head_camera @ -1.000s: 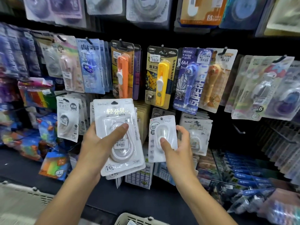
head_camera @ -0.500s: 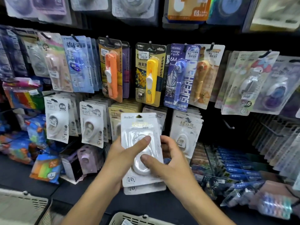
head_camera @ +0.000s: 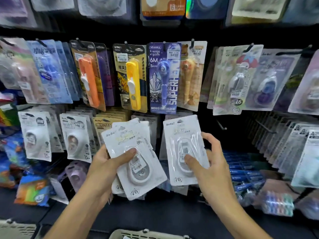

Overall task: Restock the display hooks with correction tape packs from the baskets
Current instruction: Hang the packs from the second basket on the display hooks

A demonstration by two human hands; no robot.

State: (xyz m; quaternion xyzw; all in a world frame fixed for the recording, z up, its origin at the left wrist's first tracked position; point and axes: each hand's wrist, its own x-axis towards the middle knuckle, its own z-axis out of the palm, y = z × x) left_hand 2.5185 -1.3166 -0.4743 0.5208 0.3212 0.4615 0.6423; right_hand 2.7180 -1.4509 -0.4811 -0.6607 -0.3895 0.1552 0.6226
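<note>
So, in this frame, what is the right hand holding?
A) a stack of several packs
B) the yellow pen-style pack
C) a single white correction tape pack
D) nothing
C: the right hand pinches one white pack, thumb on its blister, while the left hand holds the fanned stack of packs.

- A stationery shop aisle.
- Carded correction tape packs (head_camera: 131, 80) hang in rows on display hooks (head_camera: 221, 125).
- Handwritten price marks (head_camera: 178, 179) on the cards.
- Restocking baskets (head_camera: 146, 235) below.
</note>
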